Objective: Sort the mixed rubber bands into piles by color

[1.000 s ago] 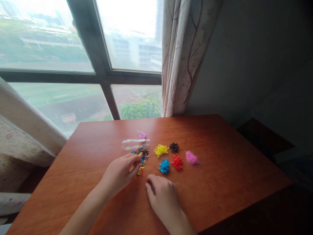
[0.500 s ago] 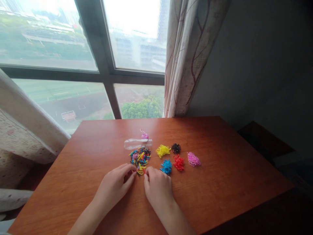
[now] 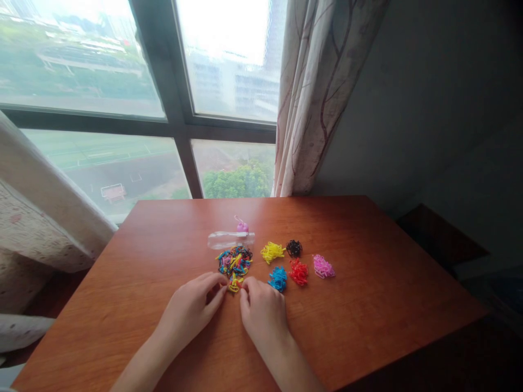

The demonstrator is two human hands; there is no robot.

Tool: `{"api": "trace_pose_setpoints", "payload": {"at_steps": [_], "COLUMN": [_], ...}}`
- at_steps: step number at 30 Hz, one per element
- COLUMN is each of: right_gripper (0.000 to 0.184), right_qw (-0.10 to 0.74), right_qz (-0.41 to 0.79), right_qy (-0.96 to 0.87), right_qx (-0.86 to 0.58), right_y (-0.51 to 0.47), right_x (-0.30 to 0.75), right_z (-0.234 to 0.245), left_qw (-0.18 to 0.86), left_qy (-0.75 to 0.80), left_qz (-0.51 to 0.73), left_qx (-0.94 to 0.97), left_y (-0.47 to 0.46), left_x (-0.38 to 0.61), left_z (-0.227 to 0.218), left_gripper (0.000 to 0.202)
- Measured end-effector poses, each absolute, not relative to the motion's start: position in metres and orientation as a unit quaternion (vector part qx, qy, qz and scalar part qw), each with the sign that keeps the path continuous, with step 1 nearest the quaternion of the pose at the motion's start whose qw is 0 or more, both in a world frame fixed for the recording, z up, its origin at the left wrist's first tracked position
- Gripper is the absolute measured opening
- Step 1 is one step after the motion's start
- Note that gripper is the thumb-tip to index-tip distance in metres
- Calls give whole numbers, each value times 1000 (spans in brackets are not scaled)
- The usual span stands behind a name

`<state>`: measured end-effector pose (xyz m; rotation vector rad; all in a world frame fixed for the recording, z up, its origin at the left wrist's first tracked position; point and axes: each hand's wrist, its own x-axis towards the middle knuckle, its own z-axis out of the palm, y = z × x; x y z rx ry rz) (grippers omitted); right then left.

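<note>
A mixed pile of small coloured rubber bands (image 3: 235,260) lies on the wooden table, with a few yellow bands (image 3: 236,284) at its near edge. Left of these yellow bands is my left hand (image 3: 198,298), its thumb and forefinger drawn together in a pinch against the small bands. My right hand (image 3: 265,305) rests just to their right, fingers curled and thumb against the forefinger. Whatever either fingertip pinch holds is too small to make out. Close by my right knuckles sits a heap of blue rubber bands (image 3: 278,278).
Separate heaps of yellow (image 3: 272,251), black (image 3: 293,248), red (image 3: 298,271) and pink bands (image 3: 324,266) lie to the right. Behind the mixed pile are a clear plastic bottle-shaped container (image 3: 229,240) and a purple object with a loop (image 3: 242,226). The table (image 3: 347,316) meets a window.
Both hands stay at the near edge of the mixed pile with only slight finger movement. A red bit beside my right fingertips shows less now.
</note>
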<state>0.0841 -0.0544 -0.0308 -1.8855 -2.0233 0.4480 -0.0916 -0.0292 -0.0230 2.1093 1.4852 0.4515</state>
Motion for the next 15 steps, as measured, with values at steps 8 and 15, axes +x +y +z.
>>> {"api": "trace_pose_setpoints", "payload": {"at_steps": [8,15], "right_gripper": [13,18], "right_qw": [244,328], "right_qz": [132,113], "right_qy": [-703,-658], "right_qx": [-654,-669], "right_y": [-63,-69], "right_x": [94,142], "right_z": [-32,-31], "left_qw": [258,253], "left_qy": [545,547], "left_qz": [166,159], "left_qx": [780,782], "left_y": [-29,-29], "left_x": [-91,-92], "left_z": [-22,-23], "left_gripper": [23,22]}}
